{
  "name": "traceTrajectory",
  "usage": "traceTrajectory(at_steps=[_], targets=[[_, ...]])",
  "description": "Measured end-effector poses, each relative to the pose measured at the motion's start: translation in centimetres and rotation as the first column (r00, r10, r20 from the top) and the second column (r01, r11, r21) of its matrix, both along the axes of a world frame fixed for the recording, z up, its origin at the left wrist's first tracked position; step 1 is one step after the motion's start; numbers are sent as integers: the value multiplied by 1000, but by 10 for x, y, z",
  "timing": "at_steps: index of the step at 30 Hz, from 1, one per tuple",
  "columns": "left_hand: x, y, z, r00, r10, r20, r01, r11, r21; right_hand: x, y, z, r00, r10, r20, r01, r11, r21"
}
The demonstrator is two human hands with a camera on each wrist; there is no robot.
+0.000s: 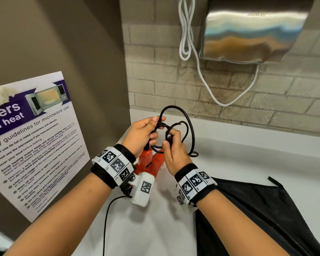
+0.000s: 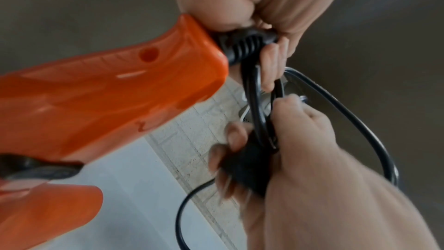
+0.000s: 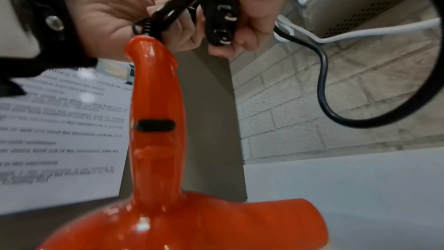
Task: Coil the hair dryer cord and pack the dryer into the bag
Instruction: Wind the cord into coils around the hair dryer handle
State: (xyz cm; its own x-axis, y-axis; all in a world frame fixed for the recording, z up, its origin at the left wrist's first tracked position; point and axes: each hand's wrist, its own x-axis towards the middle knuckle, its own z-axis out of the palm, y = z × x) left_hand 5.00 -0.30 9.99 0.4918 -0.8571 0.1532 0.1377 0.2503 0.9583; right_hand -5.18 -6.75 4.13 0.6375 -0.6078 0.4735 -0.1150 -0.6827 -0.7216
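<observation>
Head view: cord (image 1: 189, 130) in both hands.

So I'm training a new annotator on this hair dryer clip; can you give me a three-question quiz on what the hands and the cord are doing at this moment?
1. True or false: the glossy orange hair dryer is already inside the flat black fabric bag.
2. Which hand holds the black two-pronged plug? A) left hand B) right hand C) neither
3. Fill in: the left hand grips gathered loops of the black power ____.

Key
1. False: the dryer is outside the bag, hanging under the left hand over the white counter.
2. B
3. cord
</observation>
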Motion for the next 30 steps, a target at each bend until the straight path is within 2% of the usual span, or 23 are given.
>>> traceTrajectory(at_steps=[2, 4, 7, 9, 11, 13, 18, 21, 24, 26, 29, 30], targets=[[4, 1, 1, 1000, 22, 7, -22, 1000, 1, -9, -5, -6, 989, 26, -145, -35, 997, -63], [7, 2, 1, 999, 45, 21, -45, 999, 2, -18, -11, -14, 976, 41, -215, -77, 984, -161], [3, 0, -1, 997, 46, 69, -46, 999, 7, -28, -17, -21, 978, 46, -201, -104, 952, -288], [0, -3, -2, 995, 67, 68, -67, 998, 1, -33, -20, -23, 976, 46, -210, -113, 942, -317], [1, -5, -1, 994, 101, 42, -100, 995, -5, -39, -22, -19, 967, 42, -252, -107, 963, -248], [4, -6, -1, 993, 113, 34, -113, 994, -7, -44, -25, -20, 973, 38, -229, -78, 983, -168], [4, -4, -3, 989, 125, 76, -124, 992, -15, -44, -40, -26, 942, -81, -324, 50, 993, -104], [14, -1, -3, 989, 148, 24, -147, 988, -46, -49, -63, -33, 806, -191, -561, 224, 975, -10], [21, 2, -4, 988, 153, 35, -151, 987, -62, -50, -72, -37, 754, -207, -624, 288, 957, 31], [20, 3, -5, 988, 139, 73, -134, 989, -62, -38, -70, -33, 747, -193, -636, 266, 964, 19], [18, 3, -5, 993, 119, 28, -117, 992, -57, -14, -62, -27, 849, -84, -521, 190, 970, 153], [18, 4, -4, 993, 113, 17, -112, 992, -58, -6, -59, -24, 856, -68, -513, 160, 977, 137]])
